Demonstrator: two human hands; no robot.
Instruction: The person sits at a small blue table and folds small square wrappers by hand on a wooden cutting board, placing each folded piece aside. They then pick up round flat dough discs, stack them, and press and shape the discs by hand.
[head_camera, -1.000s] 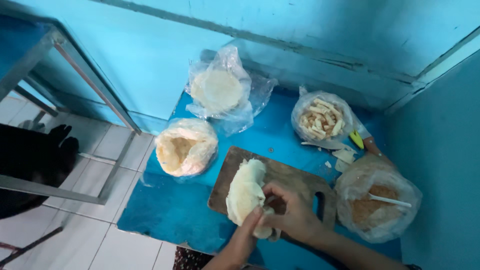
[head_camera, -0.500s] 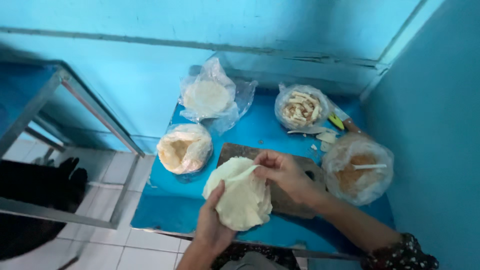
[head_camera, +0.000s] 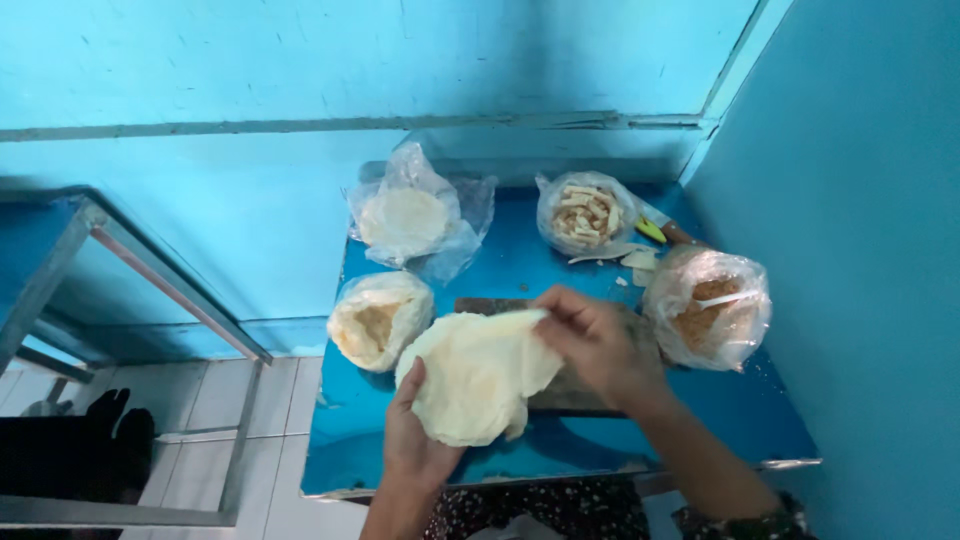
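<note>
A wooden board (head_camera: 580, 395) lies at the middle of the worktop (head_camera: 740, 420). At twelve o'clock from it sits a bag of strips (head_camera: 585, 212); at eleven o'clock, a bag of round sheets (head_camera: 408, 218); at nine o'clock, a third bag (head_camera: 380, 320) just beside the board; at three o'clock, a bag with a spoon (head_camera: 708, 308). Scraps (head_camera: 640, 260) lie between the strips and that bag. A wrapper sheet (head_camera: 478, 375) hangs over the board's near left part.

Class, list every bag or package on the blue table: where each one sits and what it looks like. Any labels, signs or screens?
Clear bag of flat pale rounds: back left, crumpled, open.
Clear bag of pale strips: back right, rounded.
Clear bag of tan filling: left, beside the left hand.
Clear bag of brown crumbs: right edge, white spoon inside.
No labels, signs or screens show.
</note>
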